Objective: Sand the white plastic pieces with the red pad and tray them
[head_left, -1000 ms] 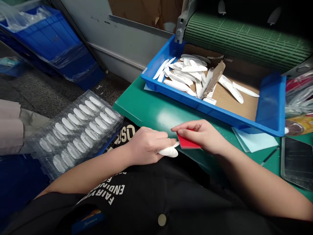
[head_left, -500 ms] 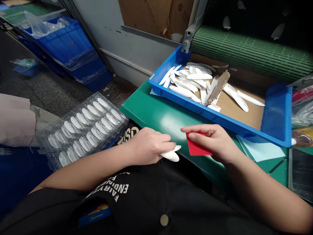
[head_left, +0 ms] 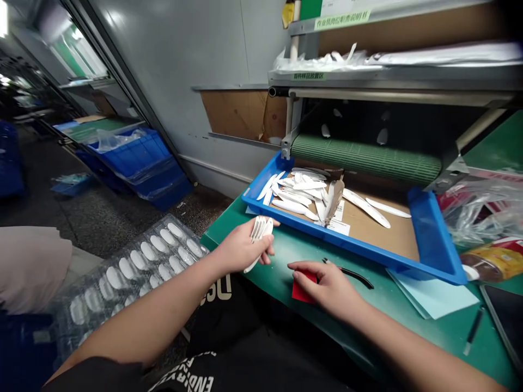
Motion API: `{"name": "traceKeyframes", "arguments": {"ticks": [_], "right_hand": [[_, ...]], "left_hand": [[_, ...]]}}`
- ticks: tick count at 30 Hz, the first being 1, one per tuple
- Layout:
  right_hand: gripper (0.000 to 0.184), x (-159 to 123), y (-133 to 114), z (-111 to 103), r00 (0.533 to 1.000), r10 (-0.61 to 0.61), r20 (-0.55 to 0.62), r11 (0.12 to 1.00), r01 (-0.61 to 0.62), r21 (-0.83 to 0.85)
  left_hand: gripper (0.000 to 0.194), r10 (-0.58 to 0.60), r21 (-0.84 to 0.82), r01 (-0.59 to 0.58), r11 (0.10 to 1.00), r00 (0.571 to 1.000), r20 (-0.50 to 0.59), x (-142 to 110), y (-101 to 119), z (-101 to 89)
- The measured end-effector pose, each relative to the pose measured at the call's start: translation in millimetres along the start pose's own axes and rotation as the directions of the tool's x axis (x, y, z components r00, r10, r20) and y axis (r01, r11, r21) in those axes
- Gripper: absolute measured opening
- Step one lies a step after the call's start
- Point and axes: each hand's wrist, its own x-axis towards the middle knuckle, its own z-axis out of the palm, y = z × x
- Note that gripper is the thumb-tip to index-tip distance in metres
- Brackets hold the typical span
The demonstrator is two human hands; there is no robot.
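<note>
My left hand (head_left: 241, 249) is raised beside the blue tray's near rim, shut on a small fanned bunch of white oblong pieces (head_left: 259, 235). My right hand (head_left: 327, 289) rests low on the green table (head_left: 379, 321), gripping a red square card (head_left: 303, 289) under its fingers. Just beyond those fingers lies a thin black curved tool (head_left: 353, 276), not touching the hand. More white oblong pieces (head_left: 298, 196) lie heaped on the cardboard in the blue tray (head_left: 327, 233).
A clear blister tray (head_left: 134, 267) holding white oval pieces sits left of the table, next to a beige sleeve (head_left: 28, 269). Light blue paper (head_left: 433, 294), a pen (head_left: 474, 329), a plastic bag (head_left: 478, 218) and a green ribbed roller (head_left: 363, 155) surround the tray.
My left hand has moved up and away from my body, toward the tray, with the white pieces fanned out. The view has tilted upward. The red card sits lower on the table.
</note>
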Motion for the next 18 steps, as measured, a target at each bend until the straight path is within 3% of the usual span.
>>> {"name": "traceKeyframes", "arguments": {"ticks": [2, 4, 6, 10, 14, 18], "right_hand": [[0.038, -1.2, 1.5, 3.7, 1.0, -0.018, 0.014, 1.0, 0.018, 0.0], [0.039, -1.5, 2.8, 5.6, 1.0, -0.023, 0.012, 1.0, 0.023, -0.008], [0.041, -1.3, 3.7, 6.1, 1.0, -0.014, 0.007, 1.0, 0.014, -0.024], [0.043, -2.9, 8.7, 5.2, 1.0, -0.026, -0.013, 0.998, 0.025, -0.062], [0.043, -7.2, 30.6, 5.0, 0.994, -0.055, -0.09, 0.986, 0.04, -0.164], [0.043, -0.9, 66.2, 7.9, 0.985, -0.072, -0.16, 0.977, 0.037, -0.212]], "left_hand": [[0.047, -0.002, 0.024, 0.001, 1.0, 0.999, 0.034, 29.9, 7.9, -12.7], [0.044, 0.058, 0.298, -0.07, 0.952, 0.997, 0.049, 64.8, 15.3, -25.7], [0.037, 0.121, 0.578, -0.146, 0.803, 0.989, 0.081, 102.1, 22.5, -34.9], [0.031, 0.156, 0.798, -0.21, 0.564, 0.977, 0.147, 163.2, 34.3, -28.2], [0.034, 0.081, 0.879, -0.334, 0.34, 0.942, 0.326, 187.4, 31.8, -2.8], [0.04, 0.027, 0.876, -0.428, 0.223, 0.901, 0.433, 197.6, 21.1, 6.6]]}}
